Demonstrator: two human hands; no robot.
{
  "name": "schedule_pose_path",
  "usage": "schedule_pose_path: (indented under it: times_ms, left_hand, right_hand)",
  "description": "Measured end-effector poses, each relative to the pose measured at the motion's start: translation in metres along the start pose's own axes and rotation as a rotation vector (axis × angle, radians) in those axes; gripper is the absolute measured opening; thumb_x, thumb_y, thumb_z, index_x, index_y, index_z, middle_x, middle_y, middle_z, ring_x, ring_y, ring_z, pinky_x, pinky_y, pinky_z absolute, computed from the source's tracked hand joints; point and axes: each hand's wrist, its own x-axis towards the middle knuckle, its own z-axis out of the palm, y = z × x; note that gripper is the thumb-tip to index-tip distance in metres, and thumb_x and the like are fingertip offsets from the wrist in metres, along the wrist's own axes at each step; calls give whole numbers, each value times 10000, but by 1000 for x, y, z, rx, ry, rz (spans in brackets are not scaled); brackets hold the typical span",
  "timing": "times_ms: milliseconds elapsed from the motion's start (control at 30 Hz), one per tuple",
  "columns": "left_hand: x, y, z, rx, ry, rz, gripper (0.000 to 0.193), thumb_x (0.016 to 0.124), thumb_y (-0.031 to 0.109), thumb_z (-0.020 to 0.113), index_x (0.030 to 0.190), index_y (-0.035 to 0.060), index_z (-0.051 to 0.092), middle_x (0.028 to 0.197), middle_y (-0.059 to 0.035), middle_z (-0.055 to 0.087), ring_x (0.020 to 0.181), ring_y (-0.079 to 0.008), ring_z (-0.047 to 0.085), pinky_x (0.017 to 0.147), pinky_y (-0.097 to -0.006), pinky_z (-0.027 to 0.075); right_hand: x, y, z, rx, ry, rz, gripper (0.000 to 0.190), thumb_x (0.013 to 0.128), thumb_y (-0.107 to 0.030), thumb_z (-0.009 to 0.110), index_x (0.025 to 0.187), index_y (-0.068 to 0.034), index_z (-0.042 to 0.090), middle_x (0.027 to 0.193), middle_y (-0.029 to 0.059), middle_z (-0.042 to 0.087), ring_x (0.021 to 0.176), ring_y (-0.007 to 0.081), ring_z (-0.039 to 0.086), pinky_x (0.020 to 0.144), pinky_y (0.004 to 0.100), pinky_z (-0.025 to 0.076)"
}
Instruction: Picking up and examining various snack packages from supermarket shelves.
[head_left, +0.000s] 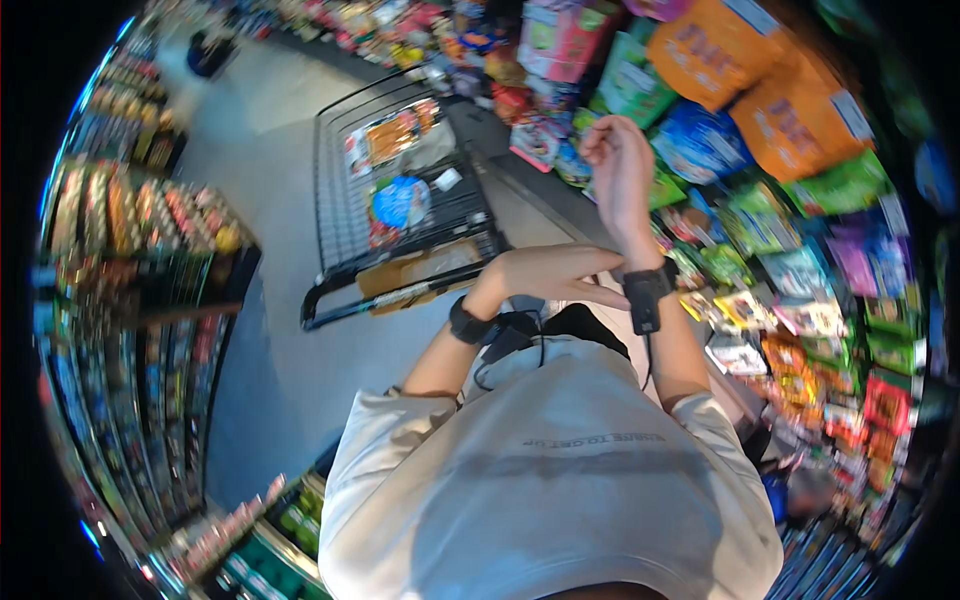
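Note:
My left hand (559, 274) reaches across to my right wrist; its fingertips touch the wrist beside a black strapped device. Raised in front of the hanging snack bags is my right hand (621, 154), fingers loosely curled, with nothing seen in it. A black strap also circles my left wrist. Ahead and to the left stands a wire shopping cart (480, 217), holding a blue round package (401, 202), a flat orange-and-white package (394, 139) and a small white item. A brown cardboard piece (420, 275) lies by the cart's handle.
Racks of colourful bags line the right side, with large orange bags (799, 112) near the top. Stocked shelves (135, 390) and a display of packaged goods (142, 210) stand at the left. A dark, blurred figure or object (210, 54) is far up the aisle.

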Motion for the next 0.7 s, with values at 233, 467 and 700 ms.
schedule_pose_path:
  times_ms: [233,467,700]
  left_hand:
    - [-20,-3,-4,-37,117,-86,419,943,367,675,1092,-21,630,975,-154,691,901,-252,651,831,-371,500]
    - [-118,-13,-69,-156,624,-400,363,995,307,612,1166,-12,641,1001,-70,711,955,-144,658,838,-296,521]
    - [-269,-170,-198,-414,1470,-524,286,973,253,560,1099,16,657,934,-104,718,816,-159,678,732,-261,529]
  right_hand:
    - [10,18,11,825,-134,487,144,963,-122,531,968,21,544,789,52,429,746,160,408,686,274,372]
    - [6,65,19,830,23,653,157,952,-141,538,946,16,548,758,41,422,704,156,384,654,278,351]
    - [9,66,21,791,58,526,119,963,-99,534,949,19,527,780,42,414,722,148,394,662,280,352]
